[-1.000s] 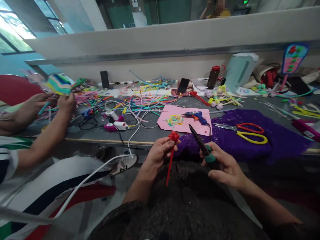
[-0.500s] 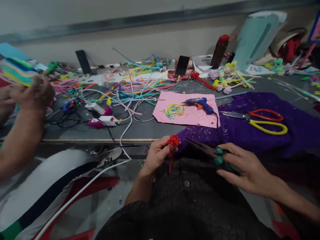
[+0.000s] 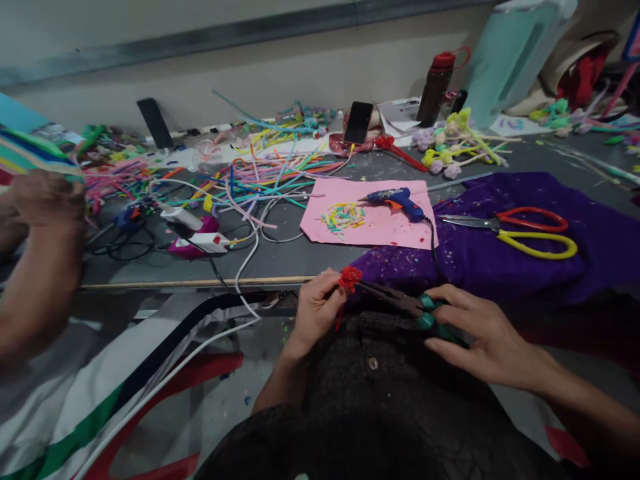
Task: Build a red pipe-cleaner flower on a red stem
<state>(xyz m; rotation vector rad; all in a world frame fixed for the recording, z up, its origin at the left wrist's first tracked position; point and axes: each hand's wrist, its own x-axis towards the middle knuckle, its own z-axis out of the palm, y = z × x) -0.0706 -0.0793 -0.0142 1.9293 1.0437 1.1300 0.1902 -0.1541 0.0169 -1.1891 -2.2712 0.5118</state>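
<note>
Between the fingertips of my left hand [image 3: 319, 308] is a small red pipe-cleaner flower [image 3: 350, 279], its stem hanging down. My right hand [image 3: 475, 330] is wrapped round the green handles of long-nose pliers [image 3: 397, 301]. The dark jaws point left, and their tips reach the flower's right side; whether they grip it I cannot tell. Beyond my hands, a blue glue gun [image 3: 397, 202] lies on a pink sheet [image 3: 320, 233] beside a heap of short yellow, green and white pieces [image 3: 344, 217]. Scissors [image 3: 520, 230] with red and yellow handles rest on purple cloth [image 3: 505, 277].
Loose coloured pipe cleaners [image 3: 270, 173] cover the table's left and back. A white cable [image 3: 180, 373] runs over the front edge from a power strip [image 3: 200, 243]. A red-capped bottle [image 3: 436, 90] and a pitcher [image 3: 520, 63] stand behind. A co-worker's hand [image 3: 47, 197] is at left.
The pliers have moved left, and their tips now meet the red flower. The view has shifted slightly. At left, the co-worker's hands and striped piece have moved left and down.
</note>
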